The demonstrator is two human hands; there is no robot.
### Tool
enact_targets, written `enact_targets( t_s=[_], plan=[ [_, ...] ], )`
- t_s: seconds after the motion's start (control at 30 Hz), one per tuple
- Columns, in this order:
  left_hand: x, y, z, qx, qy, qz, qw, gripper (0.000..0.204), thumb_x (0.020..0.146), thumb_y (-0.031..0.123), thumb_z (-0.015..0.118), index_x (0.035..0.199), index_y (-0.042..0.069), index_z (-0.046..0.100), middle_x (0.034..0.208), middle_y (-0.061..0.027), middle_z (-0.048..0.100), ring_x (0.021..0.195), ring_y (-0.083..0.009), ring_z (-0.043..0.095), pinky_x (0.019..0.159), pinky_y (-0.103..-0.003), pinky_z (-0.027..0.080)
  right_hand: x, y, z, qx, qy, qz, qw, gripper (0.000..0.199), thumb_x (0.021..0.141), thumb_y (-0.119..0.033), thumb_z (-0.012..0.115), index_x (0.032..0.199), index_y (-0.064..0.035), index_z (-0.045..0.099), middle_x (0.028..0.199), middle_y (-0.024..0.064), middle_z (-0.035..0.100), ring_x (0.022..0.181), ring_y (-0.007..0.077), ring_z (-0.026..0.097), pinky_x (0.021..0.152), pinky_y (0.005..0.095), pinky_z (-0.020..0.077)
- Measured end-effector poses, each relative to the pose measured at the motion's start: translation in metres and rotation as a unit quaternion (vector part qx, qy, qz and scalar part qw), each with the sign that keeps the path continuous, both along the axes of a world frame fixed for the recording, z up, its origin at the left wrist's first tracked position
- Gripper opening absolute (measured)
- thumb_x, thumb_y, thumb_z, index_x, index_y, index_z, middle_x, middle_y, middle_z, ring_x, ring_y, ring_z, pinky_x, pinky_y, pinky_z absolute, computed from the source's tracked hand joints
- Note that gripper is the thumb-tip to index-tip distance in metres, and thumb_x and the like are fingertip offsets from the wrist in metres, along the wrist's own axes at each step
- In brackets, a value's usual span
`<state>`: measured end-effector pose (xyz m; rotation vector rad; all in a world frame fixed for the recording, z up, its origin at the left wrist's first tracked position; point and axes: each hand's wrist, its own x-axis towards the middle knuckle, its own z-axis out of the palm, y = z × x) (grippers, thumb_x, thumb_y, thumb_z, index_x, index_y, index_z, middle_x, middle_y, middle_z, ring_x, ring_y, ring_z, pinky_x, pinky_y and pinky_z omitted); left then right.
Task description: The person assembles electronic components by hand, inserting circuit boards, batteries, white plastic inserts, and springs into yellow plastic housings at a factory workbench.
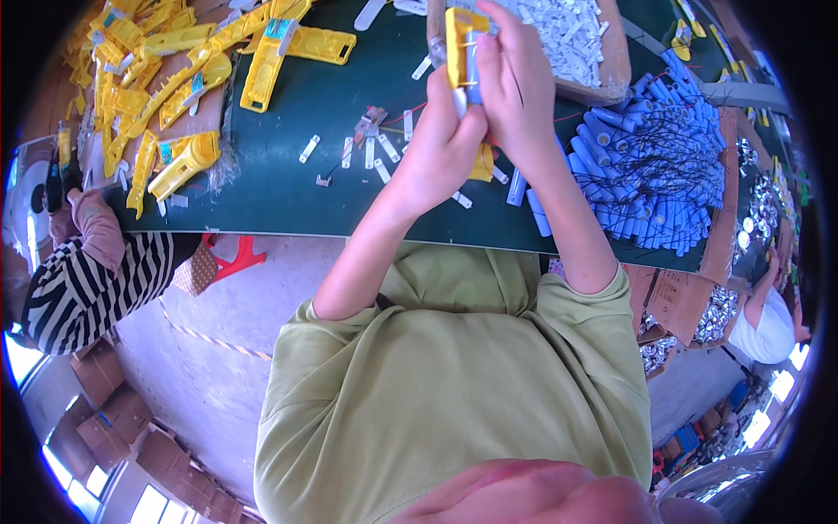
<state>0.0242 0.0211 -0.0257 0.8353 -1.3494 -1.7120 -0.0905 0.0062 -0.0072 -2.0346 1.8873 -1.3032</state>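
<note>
A yellow plastic housing point(455, 39) is held up between my hands over the far side of the bench. A blue cylinder point(472, 70), which looks like a battery cell, lies along it. My left hand point(439, 144) closes its fingers round the housing's lower left side. From the right, my right hand point(518, 92) grips it, fingers bent at the blue cylinder. A thin dark wire crosses the right fingers. Behind my wrists, another yellow piece point(482, 164) rests on the bench. Small white strips point(384, 148) lie scattered left of my hands.
Blue wired cylinders point(646, 166) are heaped at the right. A cardboard box point(615, 52) of small white parts stands behind my right hand. Yellow housings point(166, 79) pile up on the left of the green bench point(288, 192). Other people point(96, 279) work at both sides.
</note>
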Motion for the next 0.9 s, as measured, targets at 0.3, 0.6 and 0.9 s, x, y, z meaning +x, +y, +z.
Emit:
enact_targets(
  t_s=[0.3,0.6,0.9],
  plan=[
    [0.027,-0.016,0.007,0.068,0.115,-0.038,0.990,0.049,0.085,0.005,0.038,0.132,0.002,0.025,0.113,-0.0184,0.051,0.074,-0.0203,0.058,0.064,-0.034,0.053,-0.093,0.011,0.060,0.084,-0.053,0.085,0.991,0.031,0.091,-0.019,0.052,0.119,-0.0071,0.053,0.090,0.0013,0.055,0.073,0.0069,0.045,0.064,0.0209,0.0378],
    [0.017,-0.024,0.013,0.109,0.116,-0.043,0.986,0.049,0.082,0.009,0.039,0.128,-0.002,0.029,0.109,-0.0202,0.050,0.071,-0.0216,0.058,0.060,-0.034,0.053,-0.400,-0.045,-0.017,0.257,0.249,-0.157,0.921,0.027,0.086,-0.025,0.053,0.105,-0.0070,0.060,0.086,0.0112,0.063,0.078,0.0231,0.060,0.069,0.0346,0.0464],
    [0.010,-0.035,0.012,0.108,0.093,-0.059,0.988,0.049,0.085,0.009,0.041,0.130,0.000,0.026,0.110,-0.0194,0.050,0.072,-0.0213,0.058,0.062,-0.035,0.052,-0.437,-0.057,-0.041,0.315,0.348,-0.227,0.854,0.030,0.085,-0.021,0.047,0.109,-0.0094,0.059,0.105,0.0153,0.062,0.098,0.0316,0.060,0.083,0.0423,0.0478]
  ],
)
